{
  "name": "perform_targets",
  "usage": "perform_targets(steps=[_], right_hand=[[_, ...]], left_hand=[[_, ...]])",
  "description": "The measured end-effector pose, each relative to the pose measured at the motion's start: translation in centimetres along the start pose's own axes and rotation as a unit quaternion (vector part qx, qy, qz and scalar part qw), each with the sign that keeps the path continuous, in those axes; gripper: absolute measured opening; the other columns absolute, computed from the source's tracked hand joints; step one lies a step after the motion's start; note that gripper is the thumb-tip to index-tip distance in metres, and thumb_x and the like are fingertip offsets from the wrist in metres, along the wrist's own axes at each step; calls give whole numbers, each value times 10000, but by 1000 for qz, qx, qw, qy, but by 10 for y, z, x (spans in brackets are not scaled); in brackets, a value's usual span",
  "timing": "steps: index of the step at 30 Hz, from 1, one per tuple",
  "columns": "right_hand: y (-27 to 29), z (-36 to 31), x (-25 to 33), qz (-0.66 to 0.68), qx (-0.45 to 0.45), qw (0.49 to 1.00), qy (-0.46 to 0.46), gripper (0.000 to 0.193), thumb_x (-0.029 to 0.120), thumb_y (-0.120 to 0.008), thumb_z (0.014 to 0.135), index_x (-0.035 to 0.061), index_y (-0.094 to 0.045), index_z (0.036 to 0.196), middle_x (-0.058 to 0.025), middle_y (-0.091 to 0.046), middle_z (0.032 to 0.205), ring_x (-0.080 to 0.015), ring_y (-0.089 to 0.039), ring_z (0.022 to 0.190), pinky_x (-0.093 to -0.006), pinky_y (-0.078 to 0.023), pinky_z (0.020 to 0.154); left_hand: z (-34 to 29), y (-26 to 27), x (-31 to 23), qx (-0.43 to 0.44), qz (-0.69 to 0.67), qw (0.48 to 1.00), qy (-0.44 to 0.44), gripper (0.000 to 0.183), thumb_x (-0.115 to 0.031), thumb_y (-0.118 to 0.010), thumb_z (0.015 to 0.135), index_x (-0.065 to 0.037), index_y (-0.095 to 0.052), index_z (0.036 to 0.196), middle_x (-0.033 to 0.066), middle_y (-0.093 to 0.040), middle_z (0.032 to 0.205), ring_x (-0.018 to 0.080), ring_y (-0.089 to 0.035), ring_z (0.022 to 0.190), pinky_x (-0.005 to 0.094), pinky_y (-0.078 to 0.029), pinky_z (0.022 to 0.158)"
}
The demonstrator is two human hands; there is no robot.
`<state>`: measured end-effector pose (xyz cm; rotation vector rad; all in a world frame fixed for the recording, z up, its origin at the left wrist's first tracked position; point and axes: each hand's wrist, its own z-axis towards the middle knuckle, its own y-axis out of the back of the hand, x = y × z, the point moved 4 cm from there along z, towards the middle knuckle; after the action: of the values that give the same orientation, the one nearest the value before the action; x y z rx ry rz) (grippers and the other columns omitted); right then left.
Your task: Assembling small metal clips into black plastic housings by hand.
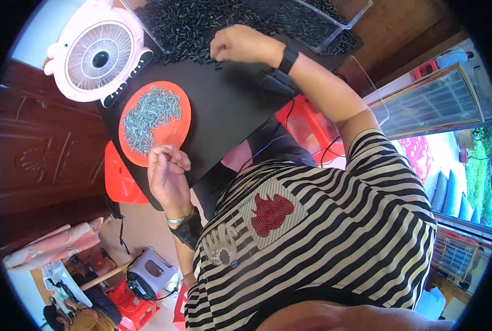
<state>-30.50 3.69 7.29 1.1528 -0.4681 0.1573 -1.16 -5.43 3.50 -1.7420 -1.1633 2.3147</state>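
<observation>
Orange-red, the plate (167,135) sits on the black surface (224,102), with silver screws (146,118) heaped over much of it and a bare patch toward the left hand (167,170). That hand is at the plate's near rim, its fingers loosely curled; I cannot tell whether it grasps a screw. A bracelet (181,217) and a black band (188,230) circle its wrist.

The right hand (239,44) is farther across the surface, at the near edge of a broad spread of black pieces (191,25). Its fingers are bent, their tips drawn together and pointing down at the pieces; whether one is pinched between them I cannot tell. A few loose pieces lie just below those fingertips, on the surface. A black strap (288,59) goes round this wrist.

To the right of that hand, a clear bin (341,28) stands with more black pieces in and around it. A pink fan (99,58) with a round grille is just beside the plate, on its far left side.

A red stool (122,177) shows below the surface's left edge, and another red stool (312,129) beneath the right forearm. The striped shirt (334,220) fills the lower middle. At lower left, well apart, another person (94,303) is near a white basket (55,274)
</observation>
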Motion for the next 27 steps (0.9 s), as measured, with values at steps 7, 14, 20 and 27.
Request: perform_targets(steps=[7, 14, 20, 27], right_hand=[[-39, -6, 0, -141, 7, 988, 60, 114, 161, -665, 756, 86, -661, 841, -121, -639, 833, -309, -638, 823, -439, -503, 708], [-22, -15, 23, 124, -4, 992, 18, 145, 158, -641, 841, 79, -651, 963, -79, -654, 933, -213, -639, 861, -324, -507, 766], [-21, -27, 83, 431, 16, 902, 3, 191, 14, -613, 881, 13, -595, 1071, -22, -620, 1035, -91, -580, 974, -255, -483, 867], [-31, -30, 137, 452, 47, 889, 53, 167, 6, -616, 874, 8, -608, 1041, -18, -616, 1003, -104, -585, 962, -259, -472, 878]], left_hand=[[1, -5, 1, 16, 16, 999, 26, 199, -204, -457, 947, -12, -506, 964, 74, -515, 775, 154, -485, 647, 249, -349, 557], [5, -11, 3, 11, 72, 996, 44, 230, -235, -453, 950, -14, -509, 979, 66, -504, 785, 156, -482, 655, 248, -345, 553], [8, -17, -2, -1, 95, 995, 19, 209, -202, -434, 955, -19, -523, 1003, 57, -517, 798, 146, -505, 676, 248, -364, 583], [8, -25, -11, -16, 146, 989, -29, 187, -186, -436, 949, -28, -530, 985, 37, -556, 799, 108, -526, 691, 223, -385, 619]])
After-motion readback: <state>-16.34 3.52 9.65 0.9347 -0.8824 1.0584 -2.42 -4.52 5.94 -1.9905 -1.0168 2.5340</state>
